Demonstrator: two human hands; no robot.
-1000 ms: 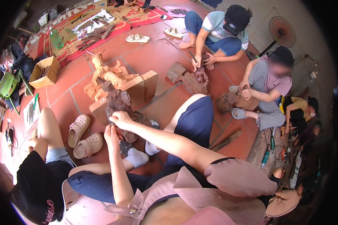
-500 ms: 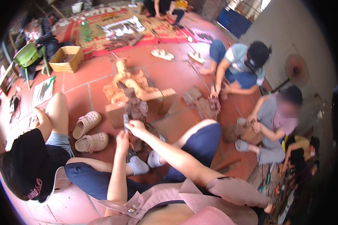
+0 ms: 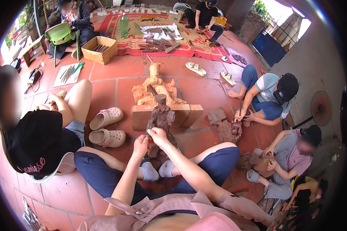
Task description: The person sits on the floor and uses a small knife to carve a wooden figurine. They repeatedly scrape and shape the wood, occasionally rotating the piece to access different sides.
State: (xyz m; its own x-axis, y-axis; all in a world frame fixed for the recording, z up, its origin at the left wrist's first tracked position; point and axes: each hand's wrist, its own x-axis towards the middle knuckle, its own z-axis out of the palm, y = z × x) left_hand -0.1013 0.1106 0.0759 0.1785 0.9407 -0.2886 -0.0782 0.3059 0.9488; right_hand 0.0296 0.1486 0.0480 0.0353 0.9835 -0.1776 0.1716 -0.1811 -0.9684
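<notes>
The dark wooden figurine (image 3: 161, 119) stands upright on the red floor tiles (image 3: 204, 88) between my spread legs, just ahead of my white-socked feet (image 3: 158, 169). I see my left hand (image 3: 140, 145) raised to its lower left side, fingers curled together around a thin metal carving tool (image 3: 147, 127) whose tip meets the figurine's flank. My right hand (image 3: 158, 135) sits just beside the left, fingers bent and pressed against the figurine's lower front; whether it pinches the tool too, I cannot tell.

Right behind the figurine lies a pale wooden block (image 3: 181, 114), and on it rests a rough, light-coloured carving (image 3: 155, 90) with an upright knob on top. To the left, near my knee, a pair of beige clogs (image 3: 107, 127) lies on the tiles. A person in a black shirt (image 3: 34, 134) sits just left of them, knee raised.

To my right, a person in a dark cap (image 3: 272, 94) bends over a dark wood piece (image 3: 229, 131), and another in a striped top (image 3: 293, 154) works a brown carving (image 3: 258, 161). Farther off, a cardboard box (image 3: 99, 49) of tools, a green chair (image 3: 61, 34), two pale sandals (image 3: 210, 73) and a patterned red mat (image 3: 158, 36) strewn with tools fill the background.
</notes>
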